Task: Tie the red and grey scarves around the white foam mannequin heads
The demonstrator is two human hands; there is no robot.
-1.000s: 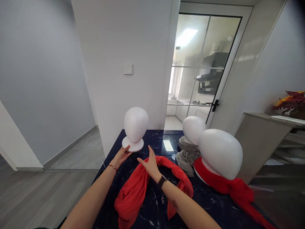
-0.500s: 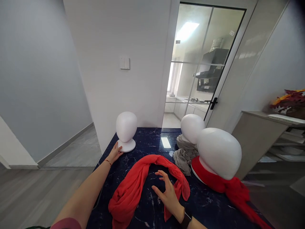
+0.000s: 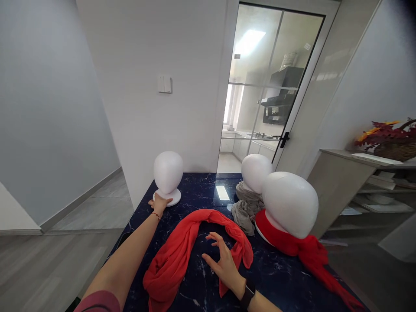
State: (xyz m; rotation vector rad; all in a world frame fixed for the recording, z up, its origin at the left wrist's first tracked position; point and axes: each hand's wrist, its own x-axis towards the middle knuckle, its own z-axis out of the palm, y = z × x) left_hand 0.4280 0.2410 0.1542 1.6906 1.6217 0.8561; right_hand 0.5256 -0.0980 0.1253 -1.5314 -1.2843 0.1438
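My left hand [image 3: 159, 202] reaches far forward and rests on the round base of a bare white mannequin head [image 3: 168, 172] at the table's far left; its fingers lie against the base. My right hand [image 3: 221, 260] hovers open, fingers spread and curved, over the dark table inside the loop of a loose red scarf [image 3: 182, 251]. It holds nothing. A black watch sits on that wrist.
A dark marble table [image 3: 276, 277] carries two more white heads at the right: a near one [image 3: 290, 204] wrapped in a red scarf [image 3: 305, 253] and a far one [image 3: 256, 172] with a grey scarf [image 3: 246, 209]. Beyond stands a glass door [image 3: 269, 95]; a shelf unit [image 3: 364, 186] is right.
My left hand has pushed the bare head away to the far left of the table. My right hand drew back from above the red scarf to the tabletop inside its loop.
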